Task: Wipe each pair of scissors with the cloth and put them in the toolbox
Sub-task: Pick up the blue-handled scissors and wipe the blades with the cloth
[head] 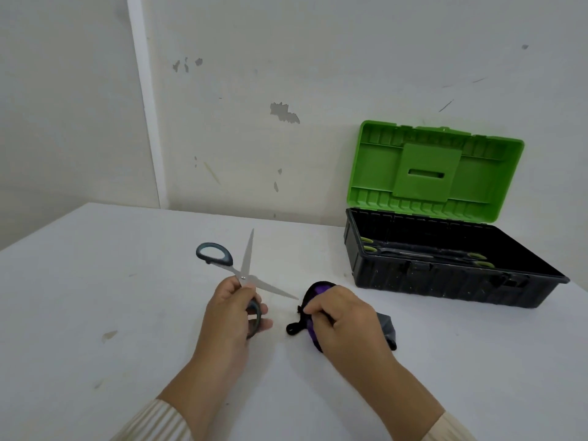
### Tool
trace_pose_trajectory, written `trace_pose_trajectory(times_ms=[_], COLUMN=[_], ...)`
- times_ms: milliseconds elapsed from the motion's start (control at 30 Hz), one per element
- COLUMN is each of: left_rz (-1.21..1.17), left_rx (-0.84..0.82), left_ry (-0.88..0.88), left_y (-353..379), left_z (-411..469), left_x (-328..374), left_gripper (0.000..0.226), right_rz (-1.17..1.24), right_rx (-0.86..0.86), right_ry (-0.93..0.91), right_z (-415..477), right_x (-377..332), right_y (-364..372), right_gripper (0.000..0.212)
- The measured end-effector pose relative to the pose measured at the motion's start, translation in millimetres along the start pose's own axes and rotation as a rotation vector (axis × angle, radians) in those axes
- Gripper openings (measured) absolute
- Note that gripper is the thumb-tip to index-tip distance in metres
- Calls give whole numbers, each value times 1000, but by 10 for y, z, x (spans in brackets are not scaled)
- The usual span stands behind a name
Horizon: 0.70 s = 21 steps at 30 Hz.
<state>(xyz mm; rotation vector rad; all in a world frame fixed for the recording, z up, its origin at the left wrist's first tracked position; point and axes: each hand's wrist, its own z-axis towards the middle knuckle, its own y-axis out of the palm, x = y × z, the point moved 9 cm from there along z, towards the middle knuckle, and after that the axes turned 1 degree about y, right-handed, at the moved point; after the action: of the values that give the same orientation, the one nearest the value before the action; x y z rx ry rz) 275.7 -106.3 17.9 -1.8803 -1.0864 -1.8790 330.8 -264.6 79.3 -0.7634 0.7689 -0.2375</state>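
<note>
My left hand (230, 308) grips a pair of scissors (245, 265) with dark grey handles by the lower handle and near the pivot. Its blades are spread wide, one pointing up, the other pointing right toward the cloth. My right hand (342, 316) holds a bunched black and purple cloth (313, 291) against the white table, just right of the scissors. At the right stands the toolbox (445, 281), a black box with its green lid (436, 170) raised upright. Inside it lie scissors with green handles (423, 254).
The white table (127, 297) runs to the wall behind and to its left edge. The toolbox sits near the table's back right, against the wall. A small stain (109, 335) marks the table to the left of my hands.
</note>
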Motion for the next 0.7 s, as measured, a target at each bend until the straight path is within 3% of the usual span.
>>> trace_pose_trajectory(times_ms=[133,233,367,533,600,700], left_rz=[-298,-330,-392,-512,-391,-26], left_rx=[-99,-140,-152,-34,-49,-152], left_ry=[-155,-221,-247,-248,-183,-95], left_y=[199,317,387,109,5,43], left_z=[-123,-209,-222,8,97,83], left_x=[-137,-238,-273,-198,-112,-44], left_gripper=[19,23,18,18,10,11], right_rz=[139,130,154,305,362,386], right_rx=[0,-94,-105,-93,-128,-121], right_ry=[-40,36,84,319,377,404], right_z=[-39,-18,7,26,23,25], right_x=[-217,-168,-31,272,318,345], right_y=[205,356,337,168,134,85], right_gripper=[21,44,15,24,29,28])
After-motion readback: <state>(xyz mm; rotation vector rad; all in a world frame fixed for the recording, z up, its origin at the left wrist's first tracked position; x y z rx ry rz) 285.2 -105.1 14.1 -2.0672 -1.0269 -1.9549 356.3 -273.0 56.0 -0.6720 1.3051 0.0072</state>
